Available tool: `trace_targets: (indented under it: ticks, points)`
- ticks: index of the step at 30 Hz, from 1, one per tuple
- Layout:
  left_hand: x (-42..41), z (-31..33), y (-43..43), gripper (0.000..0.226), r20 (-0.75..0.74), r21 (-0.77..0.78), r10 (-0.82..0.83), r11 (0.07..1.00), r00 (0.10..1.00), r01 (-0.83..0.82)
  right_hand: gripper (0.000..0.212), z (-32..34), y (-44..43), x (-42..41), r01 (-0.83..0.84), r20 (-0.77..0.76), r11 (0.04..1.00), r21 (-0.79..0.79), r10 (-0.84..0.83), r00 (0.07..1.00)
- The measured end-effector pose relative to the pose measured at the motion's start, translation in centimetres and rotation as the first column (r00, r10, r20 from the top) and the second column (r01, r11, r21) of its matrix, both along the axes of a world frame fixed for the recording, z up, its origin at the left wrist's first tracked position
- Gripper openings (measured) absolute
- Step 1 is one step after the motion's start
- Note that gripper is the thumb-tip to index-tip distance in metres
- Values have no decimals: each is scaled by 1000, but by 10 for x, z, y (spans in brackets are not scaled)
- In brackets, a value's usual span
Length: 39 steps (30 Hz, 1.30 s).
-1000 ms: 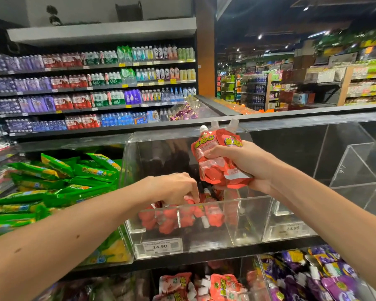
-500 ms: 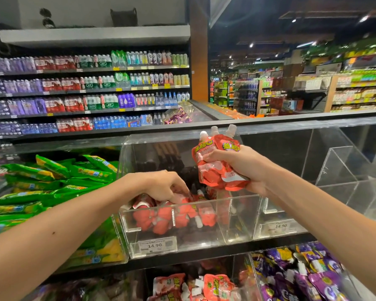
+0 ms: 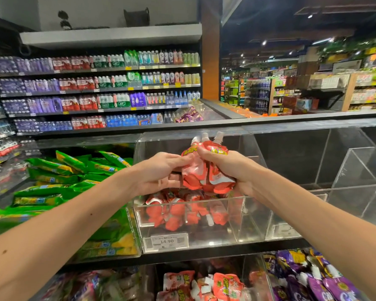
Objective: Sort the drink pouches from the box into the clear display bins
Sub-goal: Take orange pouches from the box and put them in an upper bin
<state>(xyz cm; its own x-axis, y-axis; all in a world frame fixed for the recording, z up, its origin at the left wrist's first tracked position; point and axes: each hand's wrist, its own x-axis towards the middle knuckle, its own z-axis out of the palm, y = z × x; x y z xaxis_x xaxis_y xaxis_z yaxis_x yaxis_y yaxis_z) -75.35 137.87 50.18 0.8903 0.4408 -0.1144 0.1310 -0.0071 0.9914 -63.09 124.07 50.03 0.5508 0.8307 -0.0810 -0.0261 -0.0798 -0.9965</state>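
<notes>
Pouches [image 3: 206,170] clutched in the right hand [image 3: 228,168] are now gripped too by the left hand [image 3: 159,172], raised from the bin [image 3: 237,216], likely for another.

Single head view, looking forward and down, close over hands [image 3: 195,172] at clear bins [image 3: 243,222].

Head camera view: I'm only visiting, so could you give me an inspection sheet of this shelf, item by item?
Surface: black shelf carrying clear bins; middle bin has a 14.90 price tag.
Job's things: bunch of red pouches held above the middle bin; loose red pouches lie inside it. Box not seen.
Clutter: green packets in the left bin; purple pouches below right.
Grippers: left hand and right hand both grip the bunch.
Cables: nothing seen.
Surroundings: shelves of bottled drinks behind; shop aisles at right.
</notes>
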Motion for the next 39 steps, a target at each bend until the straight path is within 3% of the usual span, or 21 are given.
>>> trace_targets:
  ticks: [5, 9, 10, 13, 17, 21, 25, 28, 35, 37, 39]
  points:
    - [-10, -8, 22, 18, -42, 400, 203, 901, 978, -170, 60, -4, 11, 6, 67, 20, 995, -74, -65, 998]
    - [-16, -6, 29, 19, -130, 529, 158, 846, 979, -66, 68, -4, 24, 14, 173, 141, 979, -108, -157, 977]
    - [-15, -4, 28, 20, -191, 618, 131, 786, 973, 15, 66, -5, 25, 17, 194, 200, 974, -113, -169, 965]
    - [-13, 2, 29, 26, -389, 851, 149, 437, 909, 292, 66, -5, 25, 20, 228, 286, 965, -132, -183, 941]
    - [-8, -13, 31, 30, -613, 788, 86, 145, 785, 599, 61, -3, 26, 17, 200, 267, 970, -138, -158, 951]
    - [6, -24, 37, 50, -660, 750, 44, -13, 750, 661, 63, -6, 29, 15, 173, 271, 974, -148, -128, 954]
    - [19, -41, 30, 36, -775, 604, 104, -165, 623, 779, 71, -8, 30, 14, 171, 284, 972, -158, -121, 951]
    - [25, -47, 29, 34, -814, 547, 142, -136, 563, 826, 82, -6, 27, 14, 146, 305, 974, -176, -87, 948]
    - [31, -55, 41, 34, -843, 528, 129, 9, 523, 849, 63, -9, 15, 14, 55, 271, 986, -158, -11, 963]
    - [26, -45, 41, 28, -822, 570, 46, 85, 568, 818, 63, -10, 13, 14, 33, 262, 986, -161, 10, 965]
    - [20, -32, 43, 14, -689, 706, -21, 205, 724, 678, 54, -9, 11, 11, -3, 243, 991, -131, 35, 969]
